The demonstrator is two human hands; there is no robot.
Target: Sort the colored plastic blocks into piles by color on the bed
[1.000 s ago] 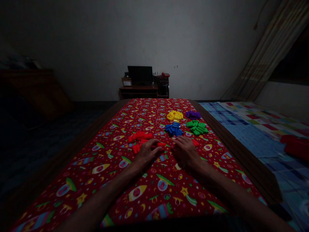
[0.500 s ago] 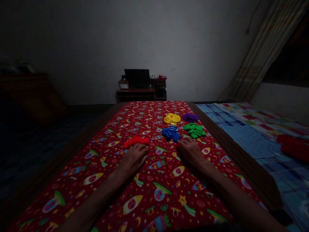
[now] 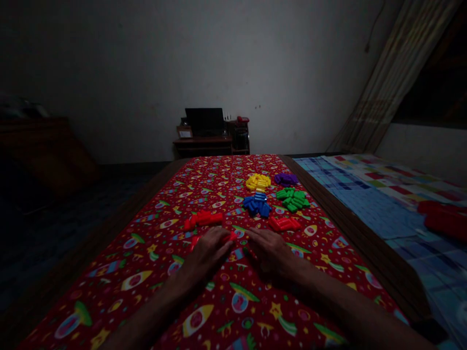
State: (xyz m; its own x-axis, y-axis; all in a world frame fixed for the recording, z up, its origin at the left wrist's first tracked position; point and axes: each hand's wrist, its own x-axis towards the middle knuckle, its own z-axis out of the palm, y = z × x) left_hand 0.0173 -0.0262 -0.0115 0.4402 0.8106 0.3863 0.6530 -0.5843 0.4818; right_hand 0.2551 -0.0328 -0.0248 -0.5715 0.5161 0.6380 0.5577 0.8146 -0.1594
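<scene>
My left hand [image 3: 213,245] lies curled over a few short red plastic pieces [image 3: 232,236], which show on both sides of its fingers. Just beyond it is a loose group of red pieces [image 3: 204,218] on the patterned cloth. My right hand [image 3: 270,250] rests to the right with fingers stretched out toward the left hand, a small gap between them; nothing shows in it. Past its knuckles sits another small red group [image 3: 285,223]. Farther off are piles of blue pieces [image 3: 257,205], green pieces [image 3: 293,200], yellow pieces [image 3: 258,182] and purple pieces [image 3: 286,179].
The long table is covered by a red cloth [image 3: 197,316] printed with rockets and stars. A bed with a blue checked sheet [image 3: 379,209] adjoins on the right. Against the far wall stands a small desk [image 3: 204,143] with a dark screen [image 3: 204,121].
My right hand has drawn back and left toward the left hand, leaving red pieces near the blue and green piles. My left hand has shifted slightly right and nearer me, onto red pieces.
</scene>
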